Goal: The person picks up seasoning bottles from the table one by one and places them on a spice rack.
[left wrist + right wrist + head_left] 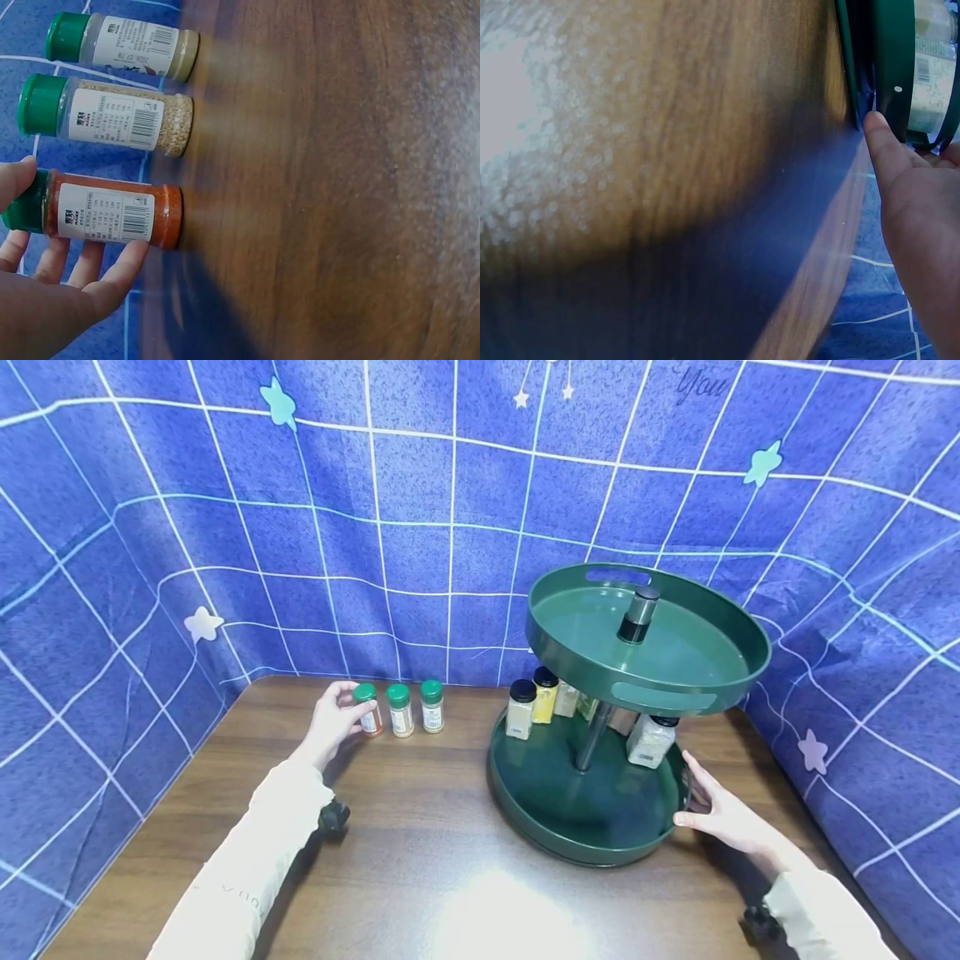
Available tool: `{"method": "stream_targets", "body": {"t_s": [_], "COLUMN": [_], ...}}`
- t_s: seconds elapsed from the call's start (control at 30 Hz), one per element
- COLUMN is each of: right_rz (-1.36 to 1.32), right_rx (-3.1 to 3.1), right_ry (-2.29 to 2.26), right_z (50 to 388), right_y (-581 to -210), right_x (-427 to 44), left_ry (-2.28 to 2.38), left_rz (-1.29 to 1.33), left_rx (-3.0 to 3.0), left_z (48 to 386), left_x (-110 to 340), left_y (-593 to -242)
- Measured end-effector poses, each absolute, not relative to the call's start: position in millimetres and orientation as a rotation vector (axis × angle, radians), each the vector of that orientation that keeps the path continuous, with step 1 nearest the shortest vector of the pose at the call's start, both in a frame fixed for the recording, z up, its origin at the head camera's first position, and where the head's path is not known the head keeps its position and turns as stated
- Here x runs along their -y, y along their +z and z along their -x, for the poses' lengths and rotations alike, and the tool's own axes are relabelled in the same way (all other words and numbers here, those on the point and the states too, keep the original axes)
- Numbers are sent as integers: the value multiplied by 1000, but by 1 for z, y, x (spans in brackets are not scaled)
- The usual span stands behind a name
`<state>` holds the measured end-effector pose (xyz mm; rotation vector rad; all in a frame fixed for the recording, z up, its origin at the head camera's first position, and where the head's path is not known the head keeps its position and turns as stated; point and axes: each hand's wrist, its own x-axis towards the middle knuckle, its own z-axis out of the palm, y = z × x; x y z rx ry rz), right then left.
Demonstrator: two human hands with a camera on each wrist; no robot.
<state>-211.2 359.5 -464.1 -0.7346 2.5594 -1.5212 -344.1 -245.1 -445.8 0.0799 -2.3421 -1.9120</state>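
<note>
In the head view my left hand (333,720) is at a green-capped spice jar of red powder (371,720), leftmost of three in a row. In the left wrist view, the thumb lies by the cap and the fingers curve along the jar's far side, holding it upright. Two similar spice jars stand beside it, one with pale seeds (176,124) and one with tan powder (185,56). My right hand (723,814) touches the outer wall of the lower tray of a green two-tier turntable (555,839), its fingers fairly straight and partly hidden.
Several black-capped jars stand on the lower tray, among them a white one (651,742) and a yellow one (545,695). The upper tray (697,643) overhangs them on a central post (594,739). A blue patterned cloth (420,560) surrounds the wooden table (405,827) at back and sides.
</note>
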Motion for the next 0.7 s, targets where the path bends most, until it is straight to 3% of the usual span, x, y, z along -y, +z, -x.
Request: {"method": "stream_targets", "body": {"t_s": [0.7], "right_rz": [719], "right_rx": [-2603], "right_ry": [-1482], "right_z": [212], "right_y": [-466], "right_x": [-361], "left_ry": [-1844], "left_rz": [-86], "left_rx": [2374], "left_z": [340], "left_x": [247], "left_y": [-401]}}
